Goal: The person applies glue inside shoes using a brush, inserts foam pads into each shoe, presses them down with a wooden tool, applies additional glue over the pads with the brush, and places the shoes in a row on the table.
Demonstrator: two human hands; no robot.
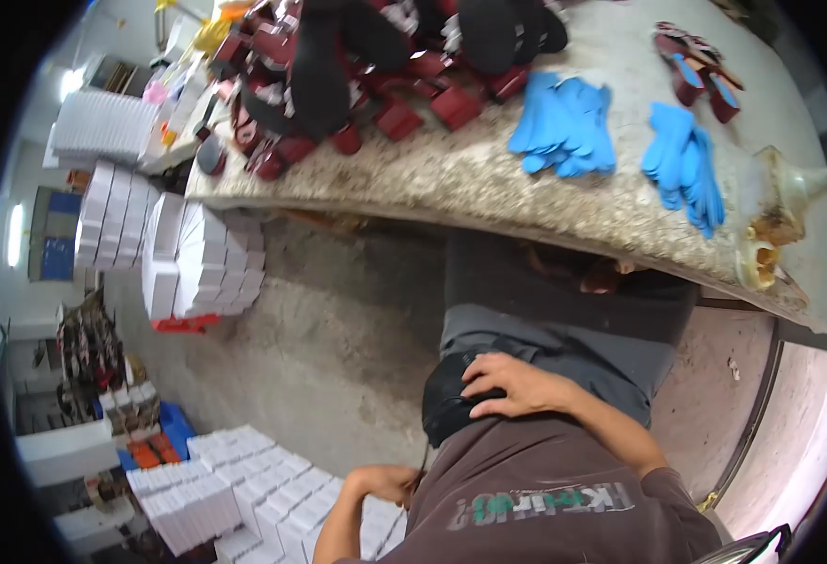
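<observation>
My right hand [509, 385] lies loosely open, fingers slightly bent, on the black pouch [446, 399] at my waist, while my left hand [395, 484] is at my side, its grip too hidden to tell, and blue gloves [564, 124] and dark red shoes [399, 117] lie on the worktable [413, 188].

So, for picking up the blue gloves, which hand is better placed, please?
Probably the right hand: it rests on the black waist pouch, nearer the blue gloves. The left hand is farther back, beside the body.
</observation>
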